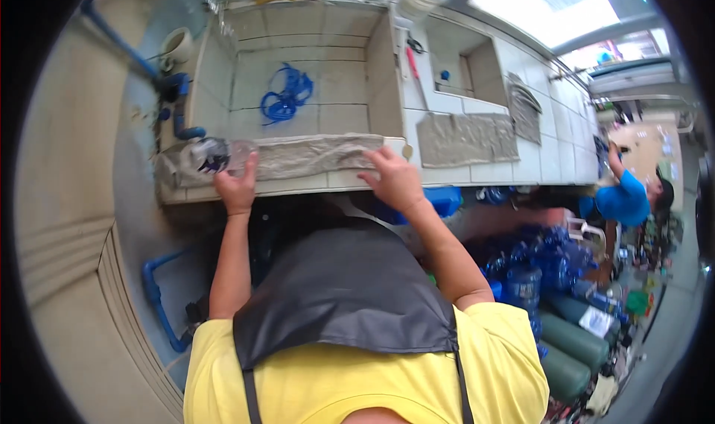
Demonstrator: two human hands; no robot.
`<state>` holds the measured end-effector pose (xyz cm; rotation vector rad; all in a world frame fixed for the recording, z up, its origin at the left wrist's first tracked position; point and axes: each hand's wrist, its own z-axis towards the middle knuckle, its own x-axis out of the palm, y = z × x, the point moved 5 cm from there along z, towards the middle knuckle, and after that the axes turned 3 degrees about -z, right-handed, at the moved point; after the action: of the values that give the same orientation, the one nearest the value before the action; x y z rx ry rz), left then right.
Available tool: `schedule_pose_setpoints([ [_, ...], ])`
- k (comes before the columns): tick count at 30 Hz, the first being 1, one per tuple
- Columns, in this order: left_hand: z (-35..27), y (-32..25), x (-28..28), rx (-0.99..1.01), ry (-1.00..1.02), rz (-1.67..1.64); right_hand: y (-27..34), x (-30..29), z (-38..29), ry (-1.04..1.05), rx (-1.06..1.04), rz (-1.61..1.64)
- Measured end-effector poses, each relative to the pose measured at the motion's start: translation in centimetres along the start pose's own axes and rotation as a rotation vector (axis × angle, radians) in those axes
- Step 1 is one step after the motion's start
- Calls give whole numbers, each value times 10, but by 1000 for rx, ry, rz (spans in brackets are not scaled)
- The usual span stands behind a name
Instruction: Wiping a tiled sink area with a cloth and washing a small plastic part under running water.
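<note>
My left hand [237,188] is against a clear plastic container [226,154] with something dark at its left end, lying on its side on a grey-beige cloth [313,154]. The cloth is spread along the front ledge of a tiled basin. My right hand [394,178] rests its fingertips at the cloth's right end, thumb apart from the fingers. Inside the basin [341,83] lie tangled blue plastic rings or straps [286,95]. Two more cloths lie on the tiled counter to the right, one folded flat [468,140] and one crumpled [524,108].
Blue pipes [181,105] run along the left wall. A smaller basin [475,61] holds a blue cap; a red-handled tool [412,63] lies beside it. Below right are blue water jugs [525,284] and green gas cylinders [572,343]. A person in blue [623,200] is at the far right.
</note>
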<state>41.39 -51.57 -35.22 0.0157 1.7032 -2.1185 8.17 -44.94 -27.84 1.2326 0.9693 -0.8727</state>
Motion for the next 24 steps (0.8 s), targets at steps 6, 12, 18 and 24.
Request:
schedule_pose_setpoints([
  [6,3,1,-2,99,-43,-100,-30,7,-36,-87,193,4],
  [12,3,-30,-5,86,51,16,-87,-4,-13,-157,365,-47],
  [18,-16,-43,-3,73,172,258,-95,-5,-4,-72,291,-75],
  [24,-34,-80,24,59,288,108,-114,0,4,-9,328,88],
])
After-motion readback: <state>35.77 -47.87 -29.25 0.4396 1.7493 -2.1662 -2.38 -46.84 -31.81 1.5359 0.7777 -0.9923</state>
